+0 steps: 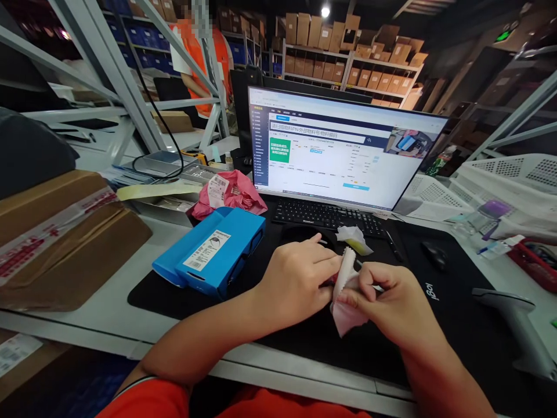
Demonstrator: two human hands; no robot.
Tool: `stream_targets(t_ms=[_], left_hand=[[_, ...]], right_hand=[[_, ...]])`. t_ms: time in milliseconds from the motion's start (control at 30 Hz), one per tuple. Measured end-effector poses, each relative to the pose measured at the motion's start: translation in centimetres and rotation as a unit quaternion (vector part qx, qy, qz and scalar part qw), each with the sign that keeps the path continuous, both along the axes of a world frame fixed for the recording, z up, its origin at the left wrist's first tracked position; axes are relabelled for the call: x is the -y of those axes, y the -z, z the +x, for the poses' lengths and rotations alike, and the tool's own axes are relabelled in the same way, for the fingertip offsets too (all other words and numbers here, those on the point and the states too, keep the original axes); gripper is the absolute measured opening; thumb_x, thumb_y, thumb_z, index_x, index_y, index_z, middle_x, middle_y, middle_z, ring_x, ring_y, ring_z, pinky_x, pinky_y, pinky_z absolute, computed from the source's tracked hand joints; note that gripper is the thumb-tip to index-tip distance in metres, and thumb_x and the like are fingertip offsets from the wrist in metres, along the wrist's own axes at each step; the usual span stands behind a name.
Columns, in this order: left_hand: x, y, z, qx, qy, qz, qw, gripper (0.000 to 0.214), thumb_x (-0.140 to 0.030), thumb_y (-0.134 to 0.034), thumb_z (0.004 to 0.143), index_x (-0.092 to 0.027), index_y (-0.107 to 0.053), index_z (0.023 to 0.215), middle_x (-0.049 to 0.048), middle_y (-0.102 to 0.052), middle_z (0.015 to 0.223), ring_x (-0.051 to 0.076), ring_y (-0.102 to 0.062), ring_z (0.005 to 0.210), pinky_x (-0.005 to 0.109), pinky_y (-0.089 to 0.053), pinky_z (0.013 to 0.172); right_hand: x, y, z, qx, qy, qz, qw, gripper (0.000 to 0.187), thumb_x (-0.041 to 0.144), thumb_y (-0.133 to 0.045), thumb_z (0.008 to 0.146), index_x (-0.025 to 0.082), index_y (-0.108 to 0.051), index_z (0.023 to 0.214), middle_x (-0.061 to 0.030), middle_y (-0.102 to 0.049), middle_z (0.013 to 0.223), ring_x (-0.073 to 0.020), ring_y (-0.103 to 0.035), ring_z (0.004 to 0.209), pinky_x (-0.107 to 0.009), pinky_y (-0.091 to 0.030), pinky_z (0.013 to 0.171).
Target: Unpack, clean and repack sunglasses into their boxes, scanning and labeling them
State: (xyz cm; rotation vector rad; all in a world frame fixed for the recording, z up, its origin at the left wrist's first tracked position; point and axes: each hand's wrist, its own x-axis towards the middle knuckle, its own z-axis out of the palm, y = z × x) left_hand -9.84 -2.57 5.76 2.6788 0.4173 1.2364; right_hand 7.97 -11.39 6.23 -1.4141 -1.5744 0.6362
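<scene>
Your right hand (394, 299) pinches one thin, white, zigzag-edged wrapper (346, 271) over the black mat (304, 342); your left hand (298, 278) meets it, grip unclear. One blue cardboard box (235, 238) lies leftward.

Monitor (331, 165): lit, twelve o'clock from keyboard (326, 219).
Carton (65, 244): brown, taped, nine o'clock.
Scanner (516, 325): grey, four o'clock.
Person (189, 38): in orange, standing, eleven o'clock.

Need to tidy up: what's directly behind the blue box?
A crumpled pink bag with a white label. The blue box hides its lower edge and anything lying there.
</scene>
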Motion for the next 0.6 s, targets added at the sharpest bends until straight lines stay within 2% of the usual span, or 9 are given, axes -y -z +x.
stream_targets(t_ms=[67, 133, 200, 267, 300, 433, 533, 600], left_hand=[[0.2, -0.1, 0.0, 0.007, -0.002, 0.013, 1.0, 0.016, -0.011, -0.064, 0.078, -0.019, -0.073, 0.089, 0.001, -0.077, 0.089, 0.017, -0.072, 0.08, 0.043, -0.05, 0.11], [0.0, -0.4, -0.3, 0.025, -0.001, -0.007, 1.0, 0.025, -0.008, -0.063, 0.073, -0.021, -0.073, 0.091, -0.0013, -0.078, 0.092, 0.016, -0.073, 0.082, 0.045, -0.047, 0.113], [-0.4, -0.8, -0.6, 0.057, -0.005, -0.039, 0.998, 0.032, -0.007, -0.064, 0.069, -0.023, -0.074, 0.095, -0.0022, -0.078, 0.095, 0.016, -0.074, 0.085, 0.044, -0.048, 0.112], [-1.0, -1.2, -0.9, 0.082, -0.011, -0.057, 0.995, 0.033, -0.008, -0.066, 0.069, -0.023, -0.076, 0.096, -0.0018, -0.079, 0.096, 0.017, -0.074, 0.086, 0.044, -0.051, 0.11], [-1.2, -1.3, -1.0, 0.089, -0.013, -0.061, 0.994, 0.032, -0.008, -0.068, 0.069, -0.023, -0.076, 0.095, -0.0014, -0.079, 0.095, 0.017, -0.075, 0.086, 0.043, -0.052, 0.109], [-1.8, -1.3, -1.1, 0.103, -0.023, -0.037, 0.994, 0.03, -0.01, -0.068, 0.07, -0.021, -0.077, 0.096, 0.0006, -0.079, 0.093, 0.018, -0.075, 0.085, 0.047, -0.051, 0.11], [-1.5, -1.0, -0.9, 0.097, -0.046, 0.028, 0.994, 0.028, -0.01, -0.065, 0.074, -0.021, -0.076, 0.097, 0.0006, -0.079, 0.092, 0.017, -0.075, 0.084, 0.049, -0.05, 0.11], [-1.1, -0.7, -0.6, 0.081, -0.062, 0.102, 0.99, 0.025, -0.008, -0.063, 0.078, -0.019, -0.074, 0.097, 0.0013, -0.078, 0.092, 0.016, -0.074, 0.085, 0.048, -0.048, 0.112]], right_hand=[[0.0, -0.2, 0.7, 0.039, -0.023, 0.013, 0.999, 0.05, 0.026, -0.08, 0.077, 0.02, -0.035, 0.055, 0.005, -0.045, 0.052, -0.0088, -0.037, 0.05, -0.022, -0.027, 0.046], [-0.5, -0.6, 2.3, 0.065, -0.101, 0.018, 0.993, 0.052, 0.027, -0.078, 0.08, 0.021, -0.033, 0.055, 0.0049, -0.046, 0.053, -0.0098, -0.04, 0.051, -0.024, -0.036, 0.052], [-1.4, -1.0, 4.1, 0.075, -0.194, 0.038, 0.977, 0.056, 0.028, -0.077, 0.083, 0.021, -0.029, 0.054, 0.0065, -0.043, 0.051, -0.0103, -0.04, 0.052, -0.031, -0.048, 0.074], [-2.4, -1.2, 5.5, 0.083, -0.254, 0.059, 0.962, 0.058, 0.027, -0.076, 0.084, 0.021, -0.028, 0.052, 0.0079, -0.043, 0.05, -0.0105, -0.041, 0.052, -0.042, -0.043, 0.098], [-2.8, -1.2, 6.0, 0.088, -0.269, 0.064, 0.957, 0.058, 0.027, -0.076, 0.084, 0.021, -0.029, 0.051, 0.0077, -0.046, 0.049, -0.0111, -0.042, 0.053, -0.044, -0.04, 0.102], [-3.4, -1.5, 6.3, 0.077, -0.262, 0.075, 0.959, 0.056, 0.031, -0.079, 0.082, 0.022, -0.034, 0.048, 0.0024, -0.051, 0.051, -0.0185, -0.052, 0.071, -0.039, -0.044, 0.087], [-3.1, -1.4, 5.3, 0.057, -0.189, 0.091, 0.976, 0.054, 0.032, -0.082, 0.078, 0.023, -0.039, 0.048, -0.0018, -0.052, 0.058, -0.0229, -0.054, 0.086, -0.035, -0.045, 0.075], [-2.8, -1.0, 4.0, 0.064, -0.14, 0.121, 0.981, 0.051, 0.028, -0.081, 0.079, 0.022, -0.039, 0.05, -0.0024, -0.053, 0.061, -0.0225, -0.053, 0.087, -0.033, -0.044, 0.07]])
